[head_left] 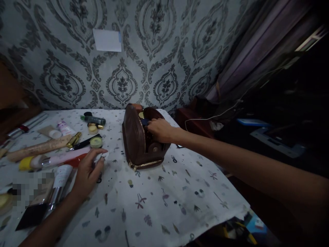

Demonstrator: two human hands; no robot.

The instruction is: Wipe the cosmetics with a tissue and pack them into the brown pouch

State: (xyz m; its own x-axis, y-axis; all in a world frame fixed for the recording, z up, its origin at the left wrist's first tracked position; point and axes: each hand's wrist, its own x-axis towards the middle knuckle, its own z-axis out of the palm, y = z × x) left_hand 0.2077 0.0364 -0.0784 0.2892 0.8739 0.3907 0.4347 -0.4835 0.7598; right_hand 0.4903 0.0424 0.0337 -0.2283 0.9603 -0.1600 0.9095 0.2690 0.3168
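Note:
A brown cosmetic bag (pixel 135 137) stands upright on the patterned tablecloth, its zipped top open. Reaching into its mouth, my right hand (pixel 160 129) has its fingers closed around a small dark blue item (pixel 144 121), mostly hidden by the hand and bag. My left hand (pixel 88 169) rests low over the cloth, left of the bag. Its thumb and index finger are curled around something whitish (pixel 101 157) that I cannot make out. Just beyond that hand are a small jar with a pale green top (pixel 96 142) and a red tube (pixel 74 160).
Makeup items crowd the table's left side: a gold lipstick (pixel 73 140), a dark green bottle (pixel 95 120), a white-capped tube (pixel 62 175) and a yellow-capped bottle (pixel 28 163). A patterned wall (pixel 144 68) rises behind. The tablecloth's edge (pixel 226 214) drops away at right.

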